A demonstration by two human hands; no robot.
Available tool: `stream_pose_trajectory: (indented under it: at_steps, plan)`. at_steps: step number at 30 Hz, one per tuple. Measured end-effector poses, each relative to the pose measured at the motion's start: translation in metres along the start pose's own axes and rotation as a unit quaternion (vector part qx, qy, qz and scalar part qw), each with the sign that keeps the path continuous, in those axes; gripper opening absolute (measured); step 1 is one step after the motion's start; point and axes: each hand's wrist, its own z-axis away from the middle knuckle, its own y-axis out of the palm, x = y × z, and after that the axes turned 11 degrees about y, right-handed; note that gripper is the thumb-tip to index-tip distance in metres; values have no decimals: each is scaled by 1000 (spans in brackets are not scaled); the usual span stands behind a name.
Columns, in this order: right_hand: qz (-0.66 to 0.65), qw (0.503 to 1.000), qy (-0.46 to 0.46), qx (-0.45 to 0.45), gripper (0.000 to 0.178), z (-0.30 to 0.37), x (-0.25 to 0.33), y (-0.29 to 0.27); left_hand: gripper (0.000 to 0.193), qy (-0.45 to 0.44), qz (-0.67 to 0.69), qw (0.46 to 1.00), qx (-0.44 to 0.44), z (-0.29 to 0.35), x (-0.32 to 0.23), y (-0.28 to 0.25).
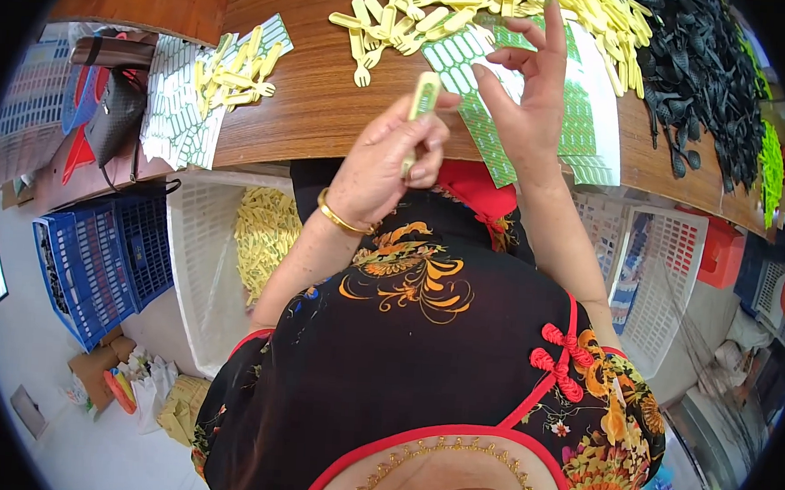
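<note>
Brown wood grain runs across the table [292,120] in front of you, seen from the head camera. Your left hand [384,156] closes around a yellow piece [426,85], thumb and curled fingers pinching its lower part. It stands near upright with its labelled face toward you, probably so that face can be seen and reached. Your right hand [526,106] is raised with thumb and forefinger wide apart, clasping nothing between them; something small and dark shows at the forefinger's tip, too little to identify. Below it lie green-and-white label sheets [594,122], likely kept there for easy reach.

Yellow forks [629,58] heap along the far side, and black pieces [703,70] pile to the right, perhaps grouped by colour, with bright green pieces [772,176] beyond. More yellow pieces [232,81] rest on sheets [181,136] at the left.

Under the table edge, a white crate [194,270] holds yellow stock [265,229]; another white crate [670,286] stands to your right. Blue crates [90,265] and a dark handbag [119,120] sit further left.
</note>
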Motion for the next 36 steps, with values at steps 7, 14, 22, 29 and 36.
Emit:
stream_pose_trajectory:
  at_steps: [7,14,22,29,36]
  plan:
    - [-75,997,19,-8,88,10,-7,-3,56,286,-658,629,-299,-21,-35,-152]
    - [-77,997,6,21,84,10,-3,2,35,262,-712,636,-141,-73,-9,-116]
    - [-77,996,24,34,84,18,-3,-1,38,182,-827,507,-160,-115,3,-122]
    - [-100,993,43,43,83,19,-5,4,43,76,-372,921,-91,-64,-25,-103]
    - [-144,982,77,91,77,8,8,16,40,-9,173,985,0,-28,3,-64]
